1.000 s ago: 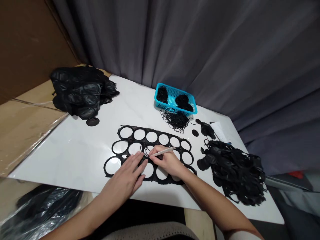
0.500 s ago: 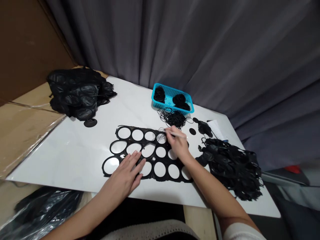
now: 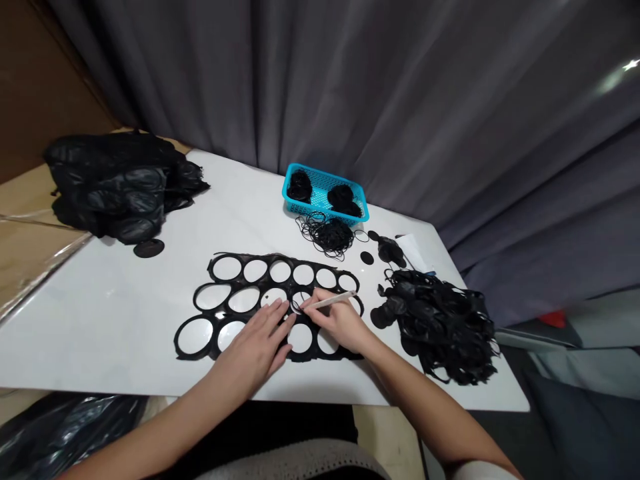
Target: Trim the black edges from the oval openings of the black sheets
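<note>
Pinch-grip, right hand (image 3: 340, 325) on white stylus (image 3: 333, 301) | turquoise basket (image 3: 320, 172) holds black coils (image 3: 300, 187)

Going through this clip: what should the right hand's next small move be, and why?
Probably the right hand should draw the white pointed tool along the rim of the circular opening in the black perforated sheet. Its tip rests at that rim, and the left hand lies flat on the sheet beside it, seemingly steadying it.

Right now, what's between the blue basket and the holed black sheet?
Head view: a tangle of thin black loops, lying on the white tabletop.
</note>
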Demonstrator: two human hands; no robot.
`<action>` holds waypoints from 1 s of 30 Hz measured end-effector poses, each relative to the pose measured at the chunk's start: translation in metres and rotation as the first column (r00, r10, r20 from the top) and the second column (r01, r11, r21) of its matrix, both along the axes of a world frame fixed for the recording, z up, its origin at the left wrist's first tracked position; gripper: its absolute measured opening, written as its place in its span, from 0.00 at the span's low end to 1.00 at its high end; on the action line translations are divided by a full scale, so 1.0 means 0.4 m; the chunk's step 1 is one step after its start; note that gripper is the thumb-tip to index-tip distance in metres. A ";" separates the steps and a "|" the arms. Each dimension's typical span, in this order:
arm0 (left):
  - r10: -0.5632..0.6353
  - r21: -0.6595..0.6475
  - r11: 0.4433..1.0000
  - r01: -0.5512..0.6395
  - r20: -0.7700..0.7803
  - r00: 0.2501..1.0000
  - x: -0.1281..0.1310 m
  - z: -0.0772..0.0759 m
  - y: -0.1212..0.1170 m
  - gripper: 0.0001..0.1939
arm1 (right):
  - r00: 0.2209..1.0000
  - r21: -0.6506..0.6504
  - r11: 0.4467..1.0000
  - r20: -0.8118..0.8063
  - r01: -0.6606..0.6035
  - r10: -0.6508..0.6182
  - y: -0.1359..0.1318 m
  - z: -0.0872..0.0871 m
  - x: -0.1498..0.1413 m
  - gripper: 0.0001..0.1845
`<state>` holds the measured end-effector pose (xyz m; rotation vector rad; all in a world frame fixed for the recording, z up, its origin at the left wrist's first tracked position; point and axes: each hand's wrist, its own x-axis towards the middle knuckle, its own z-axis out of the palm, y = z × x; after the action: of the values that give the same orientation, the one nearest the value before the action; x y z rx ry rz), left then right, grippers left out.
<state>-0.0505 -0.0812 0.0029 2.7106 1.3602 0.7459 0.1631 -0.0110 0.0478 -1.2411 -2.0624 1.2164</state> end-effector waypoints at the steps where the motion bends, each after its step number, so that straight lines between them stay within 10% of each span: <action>1: -0.006 -0.004 1.000 0.006 -0.008 1.000 -0.001 -0.005 0.000 0.22 | 1.000 0.004 1.000 0.001 -0.011 0.011 -0.001 -0.001 0.000 0.07; 23: -0.036 -0.067 0.997 0.040 0.054 0.998 -0.018 -0.005 -0.001 0.22 | 1.000 0.032 1.000 0.003 0.000 0.000 -0.006 -0.009 -0.009 0.08; 30: -0.025 -0.081 0.996 0.029 0.052 0.998 -0.016 -0.006 -0.004 0.21 | 0.995 0.264 0.961 0.078 -0.084 0.066 -0.030 -0.022 -0.009 0.07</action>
<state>-0.0568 -0.0827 0.0003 2.6233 1.3110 0.7352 0.1593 -0.0231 0.0390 -1.1004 -2.2536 0.8992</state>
